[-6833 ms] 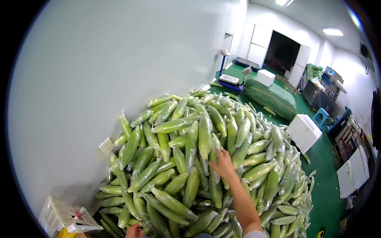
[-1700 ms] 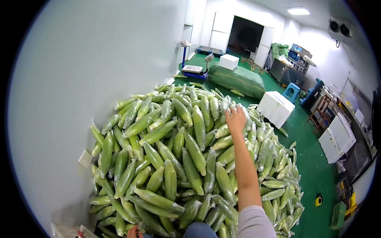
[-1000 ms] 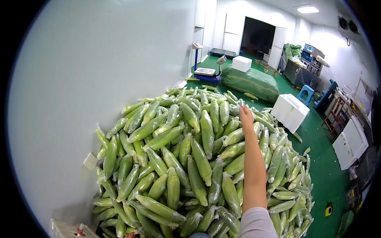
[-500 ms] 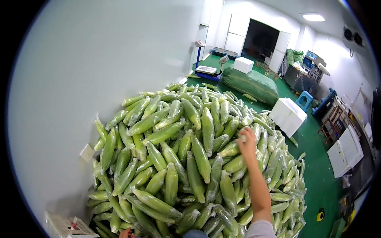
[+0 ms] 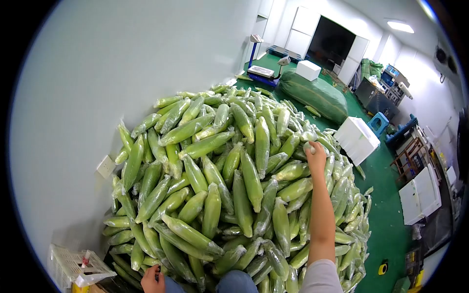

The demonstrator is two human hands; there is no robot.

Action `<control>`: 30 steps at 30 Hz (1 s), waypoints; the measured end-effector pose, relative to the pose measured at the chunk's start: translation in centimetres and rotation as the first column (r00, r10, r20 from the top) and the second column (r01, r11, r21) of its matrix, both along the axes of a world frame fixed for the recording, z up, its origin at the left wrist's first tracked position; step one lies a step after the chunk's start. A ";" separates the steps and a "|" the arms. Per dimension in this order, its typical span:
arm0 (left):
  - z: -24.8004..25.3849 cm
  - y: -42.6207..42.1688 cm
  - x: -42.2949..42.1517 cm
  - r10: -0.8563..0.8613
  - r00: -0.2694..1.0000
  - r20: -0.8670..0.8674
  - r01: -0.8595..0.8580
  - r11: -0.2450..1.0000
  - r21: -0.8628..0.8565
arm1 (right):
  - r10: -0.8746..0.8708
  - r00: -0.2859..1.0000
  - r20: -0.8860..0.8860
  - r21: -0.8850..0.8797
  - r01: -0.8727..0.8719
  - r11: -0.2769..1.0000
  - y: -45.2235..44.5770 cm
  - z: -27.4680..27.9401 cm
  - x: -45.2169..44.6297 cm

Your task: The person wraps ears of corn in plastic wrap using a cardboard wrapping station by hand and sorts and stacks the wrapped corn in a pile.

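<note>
Two hands in play, and your right hand (image 5: 317,153) has the action, right of centre in the frame, fingers and thumb curled round the pale, rounded end of a wrapped ear (image 5: 308,148)! That ear points much toward the lens, so I can't make out whether it's fully clear of its neighbours. Film like that is likely slick, so let the fingers settle on the firm body beneath, not on a loose twist of plastic. Even pressure should do it; a hard pinch could tear the wrap. Your forearm runs straight down to the grey sleeve (image 5: 320,277) at the lower edge, a long reach, so keep that wrist steady and lift rather than drag, because dragging could set the slope rolling

Down at lower left, your left hand (image 5: 153,280) has its fingers bent beside your blue-clad knees (image 5: 237,282); whether anything sits in that grip, I can't say. It's well placed to steady the near ears

All around, the pile (image 5: 212,210) of green-husked, film-wrapped ears fills the middle of the frame, lying every which way, some crossing others, so an ear with nothing on top should come away cleanest. Beyond the right hand, toward the upper right, a white foam box (image 5: 357,140) stands tilted just past the pile's edge, with a green sack (image 5: 312,95) above it in the frame; mind your knuckles on that side
</note>
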State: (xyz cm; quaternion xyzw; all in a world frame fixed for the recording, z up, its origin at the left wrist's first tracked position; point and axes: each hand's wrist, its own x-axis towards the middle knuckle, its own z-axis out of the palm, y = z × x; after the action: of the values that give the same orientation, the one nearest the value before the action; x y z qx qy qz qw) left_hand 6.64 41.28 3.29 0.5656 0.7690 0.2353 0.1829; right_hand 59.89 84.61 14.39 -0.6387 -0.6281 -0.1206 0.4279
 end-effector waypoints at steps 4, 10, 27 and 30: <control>-0.1 0.0 0.0 0.020 1.000 0.008 -0.020 1.000 -0.022 | 0.110 0.654 -0.748 0.006 -0.159 0.987 -5.2 3.2 -0.3; -1.3 -0.3 -0.5 -0.038 0.999 -0.006 0.038 0.999 -0.018 | 0.366 0.528 -0.766 0.387 -0.075 0.919 -9.6 5.5 -3.5; 2.8 3.8 4.9 -0.059 0.936 0.347 -0.004 0.984 0.177 | 0.411 0.903 0.123 -0.472 -0.311 0.825 -10.7 -4.0 -17.9; 4.3 11.5 11.9 -0.320 0.804 0.501 0.189 0.937 0.294 | 0.308 0.931 0.198 -0.525 -0.165 0.835 -9.9 -5.5 -18.9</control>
State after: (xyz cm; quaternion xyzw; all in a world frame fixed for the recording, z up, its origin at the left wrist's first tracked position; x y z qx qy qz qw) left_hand 18.50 52.81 7.63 0.5917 0.5699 0.4455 0.3559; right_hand 40.97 74.71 8.84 -0.6210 -0.7653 0.0131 0.1685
